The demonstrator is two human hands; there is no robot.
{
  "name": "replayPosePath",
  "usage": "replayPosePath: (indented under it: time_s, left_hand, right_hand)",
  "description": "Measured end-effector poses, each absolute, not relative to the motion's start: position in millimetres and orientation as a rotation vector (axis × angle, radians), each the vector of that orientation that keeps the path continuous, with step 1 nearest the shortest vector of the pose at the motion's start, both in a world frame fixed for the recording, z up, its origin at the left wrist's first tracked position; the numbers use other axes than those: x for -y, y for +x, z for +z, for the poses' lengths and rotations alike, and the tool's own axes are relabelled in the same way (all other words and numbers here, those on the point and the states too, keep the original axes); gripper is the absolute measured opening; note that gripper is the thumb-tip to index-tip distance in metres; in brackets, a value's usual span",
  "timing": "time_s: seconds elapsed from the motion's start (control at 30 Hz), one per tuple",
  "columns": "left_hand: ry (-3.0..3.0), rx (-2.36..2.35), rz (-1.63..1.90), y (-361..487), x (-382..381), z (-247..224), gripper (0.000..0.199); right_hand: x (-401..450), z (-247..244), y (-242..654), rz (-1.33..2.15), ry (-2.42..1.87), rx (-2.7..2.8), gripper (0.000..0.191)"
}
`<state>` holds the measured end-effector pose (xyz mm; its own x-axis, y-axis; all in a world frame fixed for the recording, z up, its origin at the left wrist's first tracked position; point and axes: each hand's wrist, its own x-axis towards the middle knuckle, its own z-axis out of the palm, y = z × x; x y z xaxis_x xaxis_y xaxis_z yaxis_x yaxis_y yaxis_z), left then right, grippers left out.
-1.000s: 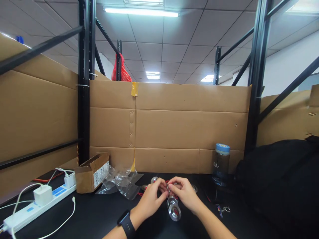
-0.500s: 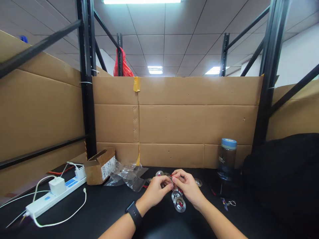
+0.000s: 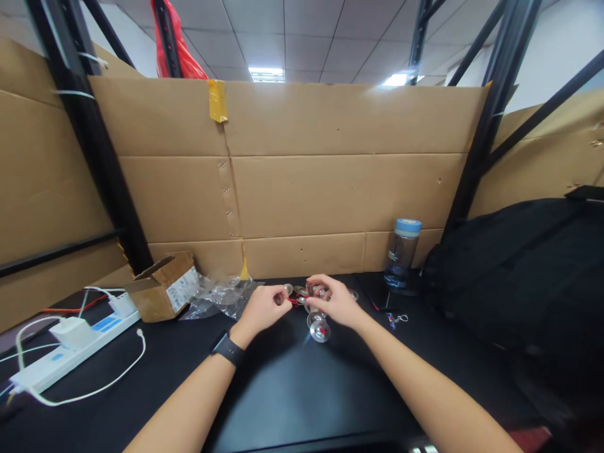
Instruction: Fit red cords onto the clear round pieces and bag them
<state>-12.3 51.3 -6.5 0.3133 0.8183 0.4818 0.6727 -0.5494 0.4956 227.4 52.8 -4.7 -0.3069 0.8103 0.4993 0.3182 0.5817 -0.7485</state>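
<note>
Several shiny round metal discs (image 3: 320,331) with red cord (image 3: 293,301) lie in a cluster near the middle of the black table. My left hand (image 3: 268,307), with a dark watch on its wrist, is closed at the left end of the cluster, pinching the red cord between thumb and fingers. Over the right part of the cluster is my right hand (image 3: 333,302), its fingers curved and spread around some discs. Its palm side and part of the discs beneath are hidden.
At the left lie a white power strip (image 3: 89,343) with cables, an open cardboard box (image 3: 163,288) and clear plastic bags (image 3: 221,296). A blue-lidded bottle (image 3: 402,255), a keychain (image 3: 392,321) and a black bag (image 3: 514,270) are at the right. Cardboard walls (image 3: 297,195) stand behind.
The view has tilted down and shifted. My hands, together before, have moved apart; red cord now shows at my left fingertips, and my right fingers have spread over the discs.
</note>
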Motion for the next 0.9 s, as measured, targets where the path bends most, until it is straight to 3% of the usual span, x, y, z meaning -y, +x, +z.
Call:
replayPosePath:
  time_s: [0.13,0.33,0.53,0.6,0.73,0.9]
  left_hand:
    - [2.504,-1.624,0.776,-35,-57,-1,0.012]
    - [2.477,-1.737,0.510,-49,-64,-7,0.011]
    - [2.534,-1.719,0.506,-38,-58,-3,0.019]
    - [2.572,-1.663,0.532,-33,-55,-1,0.020]
    - [2.636,-1.549,0.657,-27,-51,0,0.020]
    - [2.530,-1.232,0.998,-14,-47,-2,0.021]
  right_hand:
    - [-82,-3,286,0.187,-1.333,1.938,0.039]
    - [-100,-13,335,0.233,-1.813,2.147,0.038]
    - [-95,-9,330,0.323,-1.740,2.417,0.072]
    - [-92,-7,325,0.327,-1.727,2.444,0.062]
    - [-87,-4,310,0.307,-1.515,2.480,0.024]
    - [-73,4,282,0.488,-1.098,2.249,0.021]
